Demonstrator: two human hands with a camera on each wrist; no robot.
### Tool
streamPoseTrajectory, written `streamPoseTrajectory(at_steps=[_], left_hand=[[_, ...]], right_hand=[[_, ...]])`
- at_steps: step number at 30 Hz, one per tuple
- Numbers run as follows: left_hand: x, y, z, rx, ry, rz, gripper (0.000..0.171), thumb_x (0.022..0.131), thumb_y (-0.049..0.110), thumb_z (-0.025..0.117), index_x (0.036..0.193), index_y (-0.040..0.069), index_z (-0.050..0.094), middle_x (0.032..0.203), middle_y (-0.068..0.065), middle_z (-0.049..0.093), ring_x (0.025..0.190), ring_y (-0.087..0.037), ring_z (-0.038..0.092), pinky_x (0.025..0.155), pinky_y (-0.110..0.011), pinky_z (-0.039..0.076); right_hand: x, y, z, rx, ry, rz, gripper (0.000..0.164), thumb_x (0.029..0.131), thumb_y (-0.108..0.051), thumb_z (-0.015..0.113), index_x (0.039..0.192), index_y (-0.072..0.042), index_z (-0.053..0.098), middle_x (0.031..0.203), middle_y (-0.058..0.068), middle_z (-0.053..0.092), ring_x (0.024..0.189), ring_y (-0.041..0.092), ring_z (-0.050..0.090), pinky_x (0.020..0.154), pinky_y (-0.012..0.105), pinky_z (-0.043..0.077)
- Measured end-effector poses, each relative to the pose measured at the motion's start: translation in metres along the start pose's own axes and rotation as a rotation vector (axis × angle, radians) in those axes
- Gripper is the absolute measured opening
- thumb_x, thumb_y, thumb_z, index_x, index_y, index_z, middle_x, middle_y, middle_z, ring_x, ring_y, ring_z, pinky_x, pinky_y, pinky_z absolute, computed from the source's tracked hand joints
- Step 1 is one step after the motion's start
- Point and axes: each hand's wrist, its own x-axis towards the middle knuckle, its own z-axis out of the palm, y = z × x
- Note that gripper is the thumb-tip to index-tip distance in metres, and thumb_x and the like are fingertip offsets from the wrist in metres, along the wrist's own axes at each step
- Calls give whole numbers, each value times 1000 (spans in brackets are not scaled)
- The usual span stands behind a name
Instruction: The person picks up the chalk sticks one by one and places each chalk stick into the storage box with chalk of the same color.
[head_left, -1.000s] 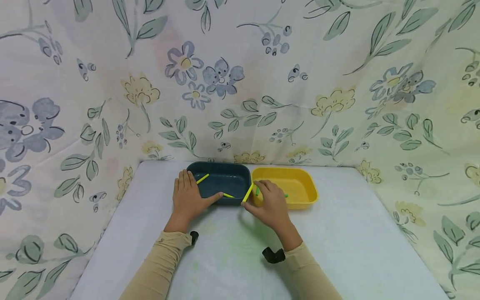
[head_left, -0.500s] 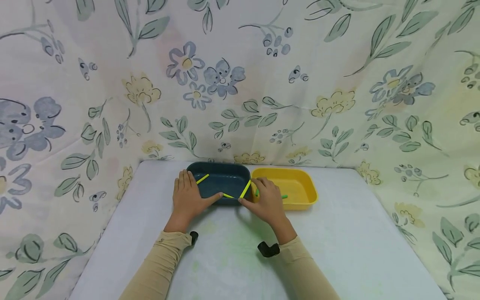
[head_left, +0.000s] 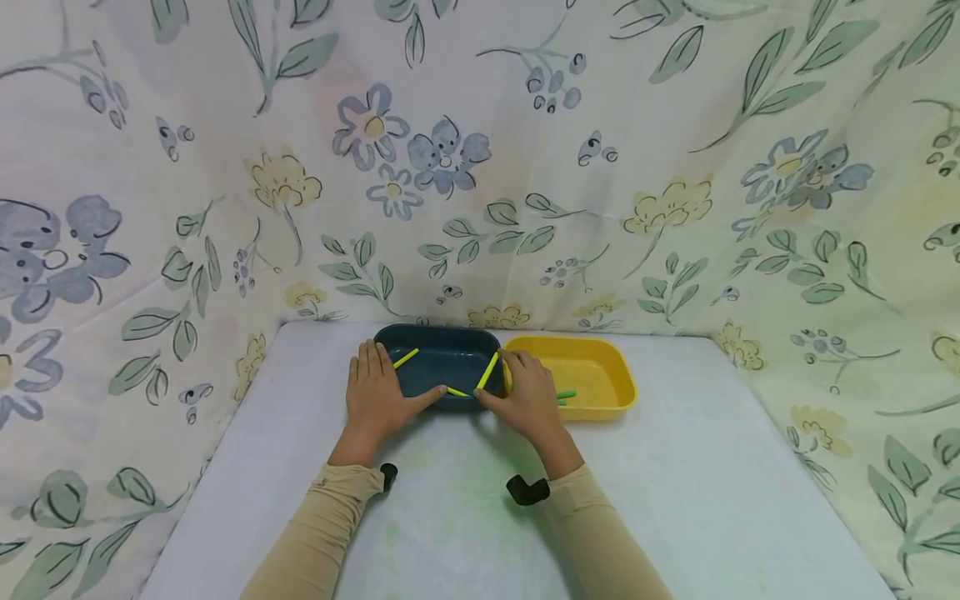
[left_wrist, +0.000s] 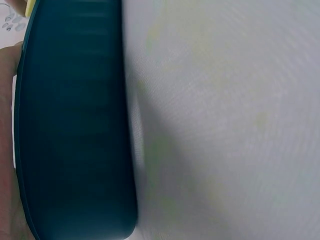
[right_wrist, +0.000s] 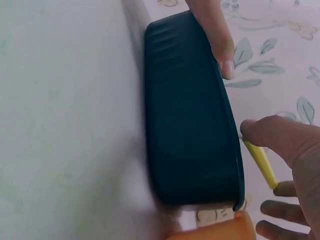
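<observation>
In the head view my right hand point(head_left: 528, 400) pinches a yellow chalk stick point(head_left: 487, 372) between thumb and fingertips, over the right end of a dark blue tub point(head_left: 450, 357). The right wrist view has that chalk stick point(right_wrist: 261, 164) slanting between thumb and finger, just beyond the tub's rim. My left hand point(head_left: 375, 406) rests on the tub's left corner, fingers straight and thumb stretched along the front rim. Two more yellow chalk sticks, one at the left point(head_left: 406, 358) and one by the thumb point(head_left: 457, 392), lie inside the tub.
A yellow tub point(head_left: 603, 367) stands right beside the dark one, with green chalk sticks point(head_left: 566, 394) in it, partly behind my right hand. Both are on a white cloth-covered table point(head_left: 675, 467) with faint green smudges. A flowered curtain point(head_left: 480, 275) hangs close behind.
My right hand has moved left with the yellow chalk stick, from the gap between the tubs to over the dark tub. The left hand has stayed put.
</observation>
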Motion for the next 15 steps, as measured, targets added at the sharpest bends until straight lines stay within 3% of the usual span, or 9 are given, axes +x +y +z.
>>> streamPoseTrajectory(at_steps=[8,15], left_hand=[[1,1,0,-5,-3,-2,146,79,97,53,165,-12,10,174,-34,5,165,-47,3,134,-62,6],[1,0,3,28,18,-4,148,77,99,51,165,-13,12,173,-35,12,163,-50,11,133,-64,10]], right_hand=[[3,-4,-2,9,-47,10,78,85,-58,85,146,-13,64,138,12,64,123,32,63,108,58,51],[0,-3,-6,36,-15,-20,68,86,-53,85,137,-10,70,134,14,66,121,35,65,102,59,53]])
